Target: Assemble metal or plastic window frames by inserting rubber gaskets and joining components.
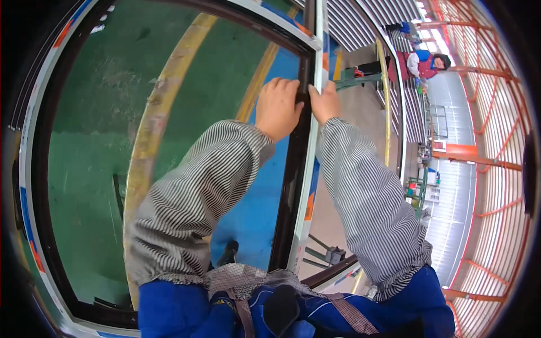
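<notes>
A large rectangular window frame (297,169) spans the view, dark brown on its inner faces and pale along its outer edge, with blue and orange film on it. Both hands are at the upper part of its right-hand bar. My left hand (277,110) lies on the inner side, fingers bent together and thumb against the dark profile. Across from it, my right hand (326,104) grips the outer edge, its thumb on the bar and its fingers partly hidden behind the pale side. Whether a thin strip lies under the thumbs cannot be made out.
Through the frame show a green floor (101,186), a yellow line (169,84) and a blue floor area (248,203). Stacked striped profiles (352,25) stand at upper right. A person (425,63) in a red vest with blue is farther off, near a yellow bar (386,112).
</notes>
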Demonstrator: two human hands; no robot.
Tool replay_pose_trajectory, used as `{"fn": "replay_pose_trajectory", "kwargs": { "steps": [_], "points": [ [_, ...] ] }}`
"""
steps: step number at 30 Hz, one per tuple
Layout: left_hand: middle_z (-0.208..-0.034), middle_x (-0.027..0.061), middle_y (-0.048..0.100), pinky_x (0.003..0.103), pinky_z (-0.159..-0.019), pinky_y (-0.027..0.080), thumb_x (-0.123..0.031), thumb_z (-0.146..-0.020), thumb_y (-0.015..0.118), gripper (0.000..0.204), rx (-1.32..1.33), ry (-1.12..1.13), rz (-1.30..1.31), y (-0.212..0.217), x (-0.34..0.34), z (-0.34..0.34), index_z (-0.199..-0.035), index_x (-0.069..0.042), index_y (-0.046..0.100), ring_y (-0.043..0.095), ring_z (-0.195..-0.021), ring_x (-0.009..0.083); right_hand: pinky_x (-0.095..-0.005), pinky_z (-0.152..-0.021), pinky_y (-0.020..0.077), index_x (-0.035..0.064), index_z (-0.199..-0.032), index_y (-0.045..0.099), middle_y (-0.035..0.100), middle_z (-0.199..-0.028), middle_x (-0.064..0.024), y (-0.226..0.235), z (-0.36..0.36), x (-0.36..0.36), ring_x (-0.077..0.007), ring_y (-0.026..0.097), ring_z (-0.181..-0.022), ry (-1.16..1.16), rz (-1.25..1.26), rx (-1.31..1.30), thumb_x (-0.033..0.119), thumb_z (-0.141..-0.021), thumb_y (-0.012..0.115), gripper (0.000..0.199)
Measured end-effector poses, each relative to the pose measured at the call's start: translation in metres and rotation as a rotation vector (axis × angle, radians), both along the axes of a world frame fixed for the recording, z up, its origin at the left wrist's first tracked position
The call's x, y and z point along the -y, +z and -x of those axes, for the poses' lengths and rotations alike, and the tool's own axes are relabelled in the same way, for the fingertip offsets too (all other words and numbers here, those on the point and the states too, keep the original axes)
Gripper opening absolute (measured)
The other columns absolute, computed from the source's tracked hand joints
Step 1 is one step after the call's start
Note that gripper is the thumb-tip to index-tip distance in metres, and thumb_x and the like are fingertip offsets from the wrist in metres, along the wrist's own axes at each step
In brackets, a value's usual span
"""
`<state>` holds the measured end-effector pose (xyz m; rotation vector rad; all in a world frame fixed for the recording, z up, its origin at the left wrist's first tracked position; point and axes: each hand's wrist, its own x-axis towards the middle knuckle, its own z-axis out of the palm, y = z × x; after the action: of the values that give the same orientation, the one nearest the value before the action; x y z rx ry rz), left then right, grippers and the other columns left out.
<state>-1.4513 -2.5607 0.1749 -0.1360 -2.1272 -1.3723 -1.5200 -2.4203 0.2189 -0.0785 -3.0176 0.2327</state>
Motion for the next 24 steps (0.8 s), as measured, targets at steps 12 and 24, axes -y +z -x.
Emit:
{"fn": "replay_pose_trajectory", "kwargs": {
  "steps": [12, 24],
  "points": [
    [-0.082, 0.0033, 0.063, 0.035, -0.082, 0.045, -0.014, -0.077, 0.062, 0.007, -0.038, -0.353, 0.17, -0.008, 0.049, -0.092, -0.081, -0.01, 0.061, 0.059, -0.088, 0.0224, -0.0429, -0.083, 0.0475, -0.0041, -0.107, 0.054, 0.064, -0.098, -0.0231, -0.014, 0.001, -0.009, -0.0359, 0.064, -0.095, 0.099, -0.013, -0.07, 0.032, -0.083, 0.066, 0.045],
    [-0.069, -0.0001, 0.065, 0.032, -0.07, 0.046, -0.015, -0.073, 0.062, 0.007, -0.198, -0.452, 0.261, 0.007, 0.02, -0.107, -0.068, -0.012, 0.066, 0.063, -0.077, 0.0186, -0.0377, -0.083, 0.0461, -0.0107, -0.109, 0.054, 0.062, -0.104, -0.0225, 0.004, 0.099, -0.031, -0.0286, 0.061, -0.096, -0.146, -0.11, 0.037, 0.029, -0.083, 0.07, 0.05]
  ]
}}
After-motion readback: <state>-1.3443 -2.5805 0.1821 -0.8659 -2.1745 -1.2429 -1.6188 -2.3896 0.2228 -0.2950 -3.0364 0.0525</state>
